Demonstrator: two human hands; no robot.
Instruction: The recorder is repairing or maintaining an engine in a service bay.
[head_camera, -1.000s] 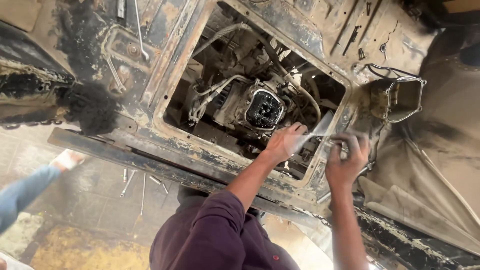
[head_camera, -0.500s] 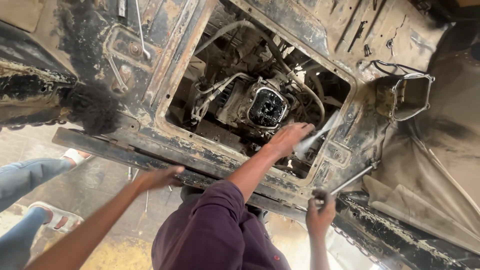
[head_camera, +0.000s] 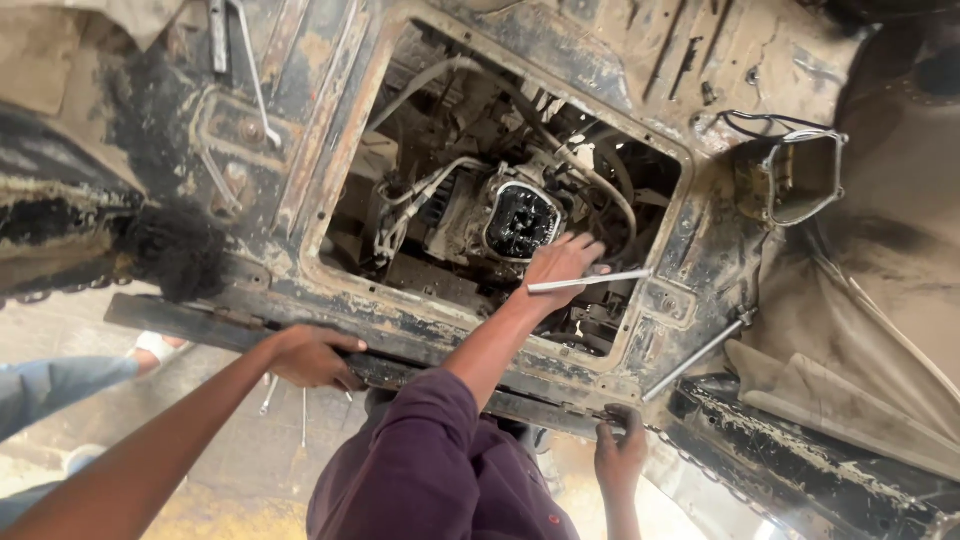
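Observation:
I look down at a rusty, greasy vehicle floor with a large opening over a gearbox. My left hand rests on the lower floor sill, fingers curled over its edge. My right hand grips the same sill farther right, just below the lower end of a long metal rod. Between my arms a co-worker in a purple shirt reaches into the opening. The co-worker's hand holds a thin metal bar beside the gearbox.
Two wrenches lie on the floor panel at the upper left. A metal box frame with wires sits at the right, above a dusty tan cover. Loose tools lie on the ground below. Another person's jeans-clad leg is at the left.
My left hand came in from the left and settled on the sill. My right hand dropped from the opening's edge to the sill. The co-worker's hand now holds the thin bar level.

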